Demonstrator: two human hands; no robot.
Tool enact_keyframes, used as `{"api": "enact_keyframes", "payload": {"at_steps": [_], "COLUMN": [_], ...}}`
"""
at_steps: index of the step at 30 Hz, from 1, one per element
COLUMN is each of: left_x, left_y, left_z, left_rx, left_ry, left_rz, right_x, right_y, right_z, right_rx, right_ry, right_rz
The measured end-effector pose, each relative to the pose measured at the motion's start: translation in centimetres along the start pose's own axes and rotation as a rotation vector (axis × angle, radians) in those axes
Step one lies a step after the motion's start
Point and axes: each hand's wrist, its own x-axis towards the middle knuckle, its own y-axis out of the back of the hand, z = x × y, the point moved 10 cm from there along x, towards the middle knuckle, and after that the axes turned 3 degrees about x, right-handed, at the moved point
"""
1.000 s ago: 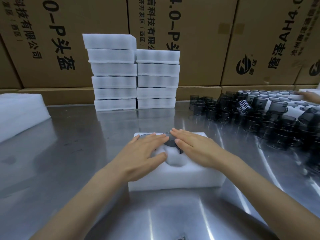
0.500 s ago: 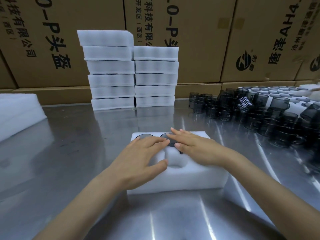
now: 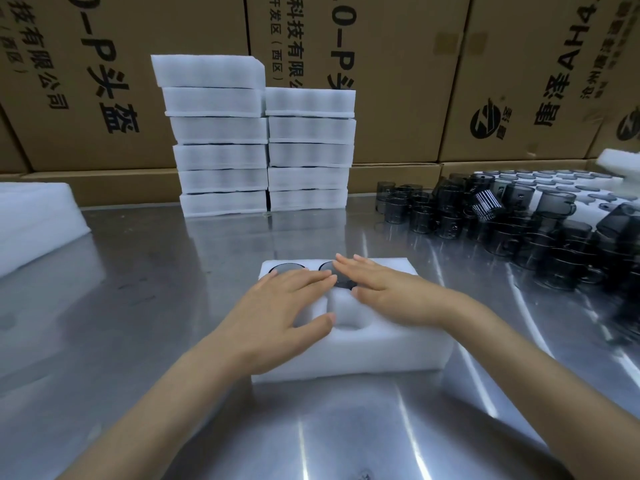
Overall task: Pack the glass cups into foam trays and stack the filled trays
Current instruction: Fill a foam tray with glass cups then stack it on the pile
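Head view, single camera. Foam tray (image 3: 381,351) lies flat on the steel table (image 3: 138,323), directly before the person. Two dark glass cups are seated in its far pockets: one at the far left corner (image 3: 285,268), rim fully visible, and a second (image 3: 341,284) next to it, partly covered by fingers. A near pocket (image 3: 348,318) in the middle of the tray shows only white foam inside.

Left hand (image 3: 280,317) lies palm down on the left part of the tray, fingers spread and extended, thumb at the edge of the near pocket; it grips nothing. Right hand (image 3: 388,289) lies palm down on the right part of the tray, fingers straight and together, their tips over the second cup; it also grips nothing. The fingertips of both hands nearly meet over the tray's middle.

Loose glass cups (image 3: 502,223), dark and handled, stand crowded on the table at the right, well apart from the tray. Two stacks of foam trays (image 3: 263,150) stand side by side at the back, against cardboard boxes (image 3: 398,64). Foam sheeting (image 3: 31,223) lies at the left edge.
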Motion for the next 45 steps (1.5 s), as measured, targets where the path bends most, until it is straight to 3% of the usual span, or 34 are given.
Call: {"api": "enact_keyframes", "payload": {"at_steps": [9, 15, 17, 20, 22, 24, 27, 29, 36, 40, 45], "left_x": [0.5, -0.4, -0.6, -1.5, -2.1, -2.4, -2.5, -2.4, -2.0, -0.8, 0.1], "left_y": [0.0, 0.5, 1.0, 2.0, 2.2, 1.9, 0.9, 0.6, 0.7, 0.2, 0.4], "left_z": [-0.3, -0.3, -0.8, -2.1, -3.0, -4.2, -5.8, -6.2, -5.8, -6.7, -6.8], "left_rx": [-0.023, -0.076, -0.216, -0.602, -0.744, -0.875, -0.996, -0.997, -0.971, -0.955, -0.976], "left_ry": [-0.025, -0.018, 0.012, 0.035, 0.057, 0.111, 0.191, 0.196, 0.143, 0.221, 0.256], "left_rz": [0.027, 0.158, 0.222, 0.385, 0.476, 0.536, 0.552, 0.539, 0.545, 0.500, 0.482], "right_x": [-0.4, -0.9, -1.0, -2.2, -3.7, -5.1, -6.3, -6.4, -3.9, -2.6, -0.4], "right_y": [0.1, 0.3, 1.7, 5.8, 7.5, 7.9, 7.3, 7.9, 11.3, 15.0, 18.3], "right_z": [-1.1, -0.8, -0.3, 2.8, 6.7, 11.3, 17.3, 18.9, 19.7, 21.0, 23.1], "right_rx": [-0.196, -0.078, 0.084, 0.391, 0.369, 0.281, 0.236, 0.241, -0.037, -0.210, -0.334], "right_ry": [-0.003, 0.007, 0.010, -0.003, -0.113, -0.286, -0.550, -0.616, -0.532, -0.555, -0.621], "right_rz": [0.066, 0.145, 0.271, 0.605, 0.789, 0.865, 0.881, 0.924, 0.968, 0.999, 0.874]}}
